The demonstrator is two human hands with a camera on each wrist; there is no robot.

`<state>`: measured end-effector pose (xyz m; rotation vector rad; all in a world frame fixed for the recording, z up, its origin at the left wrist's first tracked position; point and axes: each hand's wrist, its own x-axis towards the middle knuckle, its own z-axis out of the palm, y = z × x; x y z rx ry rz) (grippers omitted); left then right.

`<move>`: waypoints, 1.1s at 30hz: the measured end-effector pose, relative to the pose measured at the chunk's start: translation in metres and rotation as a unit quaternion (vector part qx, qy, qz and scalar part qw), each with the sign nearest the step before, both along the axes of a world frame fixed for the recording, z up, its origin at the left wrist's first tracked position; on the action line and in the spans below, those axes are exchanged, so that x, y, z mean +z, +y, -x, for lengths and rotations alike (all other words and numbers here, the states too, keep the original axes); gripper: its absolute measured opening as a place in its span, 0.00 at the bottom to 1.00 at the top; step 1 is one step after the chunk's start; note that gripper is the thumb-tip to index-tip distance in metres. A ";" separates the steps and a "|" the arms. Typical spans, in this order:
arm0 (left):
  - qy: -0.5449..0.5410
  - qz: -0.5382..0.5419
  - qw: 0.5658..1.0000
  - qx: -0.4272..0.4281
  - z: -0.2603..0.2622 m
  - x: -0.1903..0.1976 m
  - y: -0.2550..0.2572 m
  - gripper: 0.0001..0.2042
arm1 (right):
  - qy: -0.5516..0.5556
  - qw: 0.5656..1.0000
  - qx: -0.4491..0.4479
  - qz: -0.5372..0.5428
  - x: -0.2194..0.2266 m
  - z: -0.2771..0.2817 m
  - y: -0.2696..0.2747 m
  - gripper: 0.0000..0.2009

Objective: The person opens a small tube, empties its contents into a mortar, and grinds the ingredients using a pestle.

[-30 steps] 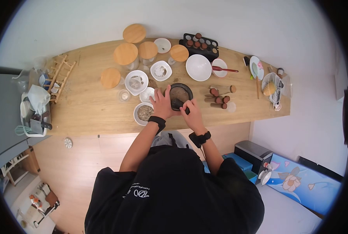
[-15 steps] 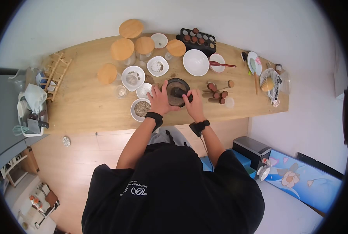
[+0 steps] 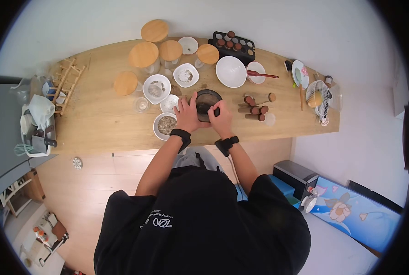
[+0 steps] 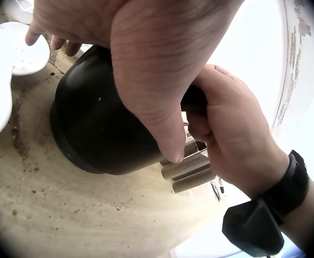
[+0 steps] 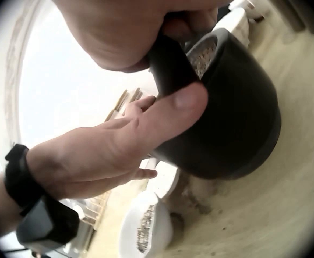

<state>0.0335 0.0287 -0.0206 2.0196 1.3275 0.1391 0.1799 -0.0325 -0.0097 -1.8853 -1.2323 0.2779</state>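
A black mortar (image 4: 92, 118) with brownish ground material inside stands near the table's front edge. The left hand (image 3: 189, 117) rests against its left side, thumb across the near side and fingers spread, as the right wrist view also shows. The right hand (image 3: 221, 122) grips a black pestle (image 5: 170, 64), whose lower end is inside the mortar (image 5: 237, 113). Left of the mortar are a bowl of speckled grains (image 3: 167, 124) and a small white bowl (image 3: 169, 104) with white contents.
Brown-capped tubes (image 3: 255, 117) lie right of the mortar. Behind are a large white bowl (image 3: 231, 72), a black rack (image 3: 245, 49) and wooden-lidded jars (image 3: 143, 55). A wooden rack (image 3: 66, 87) stands at the left, a wire basket (image 3: 323, 103) at the right.
The right hand has shifted left and the pestle has swung within the mortar. The left hand stays against the mortar. The head view has shifted slightly.
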 end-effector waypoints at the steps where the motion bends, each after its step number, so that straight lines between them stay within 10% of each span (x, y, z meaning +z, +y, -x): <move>1: 0.007 0.003 1.000 -0.003 -0.001 0.000 0.000 0.73 | -0.014 0.999 0.047 -0.003 0.001 -0.005 -0.001 0.06; 5: 0.009 0.003 1.000 -0.014 -0.002 -0.002 0.000 0.73 | 0.018 0.997 -0.079 0.003 -0.004 -0.016 0.005 0.06; 11: 0.017 -0.017 1.000 -0.013 -0.001 0.000 -0.003 0.73 | 0.031 0.997 0.052 0.044 -0.003 -0.021 0.001 0.07; 15: 0.019 -0.014 1.000 -0.015 0.000 0.000 -0.001 0.73 | 0.014 0.996 -0.082 -0.009 -0.008 -0.013 0.008 0.06; 17: 0.014 -0.013 1.000 -0.016 0.000 0.000 0.000 0.74 | 0.009 0.998 0.065 -0.010 -0.003 -0.015 0.004 0.06; 20: 0.016 -0.015 1.000 -0.016 -0.001 0.002 -0.001 0.74 | -0.006 0.999 -0.049 0.015 -0.001 -0.023 0.009 0.06; 33: 0.014 -0.018 1.000 -0.011 -0.001 0.000 0.000 0.73 | 0.023 0.998 0.048 0.034 0.004 -0.017 -0.004 0.07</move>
